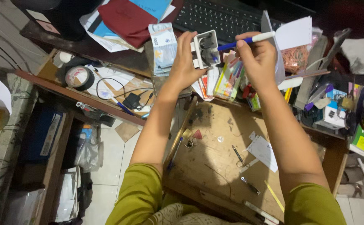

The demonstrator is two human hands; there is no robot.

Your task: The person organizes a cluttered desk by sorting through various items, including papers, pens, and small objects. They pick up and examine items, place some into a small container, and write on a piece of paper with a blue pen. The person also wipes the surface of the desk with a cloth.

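I see both of my hands raised over the far edge of a cluttered wooden desk [215, 158]. My left hand [185, 62] is clamped on one small white socket [206, 49], thumb on its near side and fingers wrapped behind it; the socket is held upright in the air with its open, dark inside turned toward me, just in front of the keyboard [219, 16]. My right hand [257, 56] is closed in a pinch on one screwdriver [248, 40] with a white handle and a blue shaft, and its tip reaches into the socket's opening.

Under my left hand lies one banknote [163, 48] on a grey block, and beside it one dark red booklet [125, 21] on blue and white papers. Below the socket stands a pack of coloured markers [229, 77]; I cannot count them. A bundle of orange rubber bands [296, 58] sits to the right of my right hand.

On the lower shelf at left I count one roll of tape [78, 77], one black charger [131, 101] with its cable, and one blue pen [121, 106]. On the bare desk near me lie two small dark tools [250, 186], one white paper scrap [264, 152] and one yellow strip [274, 196].
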